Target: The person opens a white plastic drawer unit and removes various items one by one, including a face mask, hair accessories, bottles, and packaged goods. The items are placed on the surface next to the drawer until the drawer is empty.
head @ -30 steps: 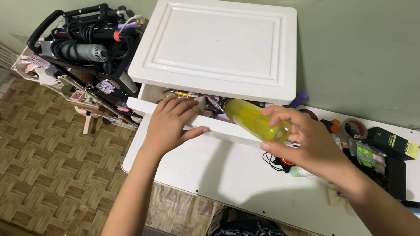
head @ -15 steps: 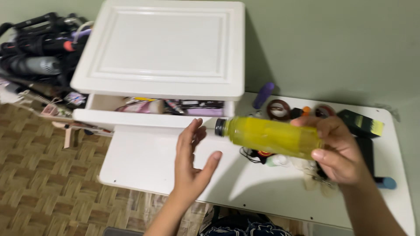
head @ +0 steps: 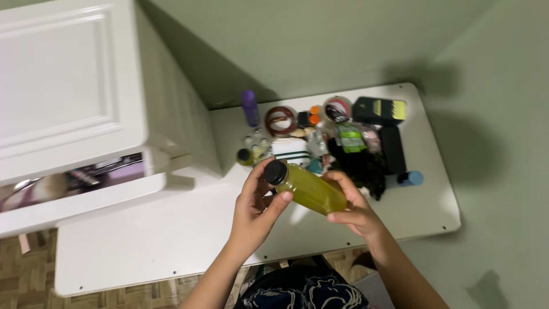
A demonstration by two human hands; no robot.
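A clear bottle of yellow liquid (head: 311,193) with a black cap (head: 275,172) is held tilted over the white board (head: 143,240). My right hand (head: 351,209) grips the bottle's bottom end. My left hand (head: 257,209) wraps around the neck, its thumb just below the cap. The white drawer unit (head: 68,91) stands at the left with its top drawer (head: 80,197) pulled out and full of small items.
Behind the bottle lies a clutter of small things: a purple tube (head: 249,107), tape rolls (head: 279,119), a dark box with a yellow end (head: 378,110), a black case (head: 392,149), a blue cap (head: 410,178). Green walls close off the back and right.
My left hand left the drawer front and closed on the bottle's neck. The bottle came away from the drawer to the middle of the board. The view swung right.
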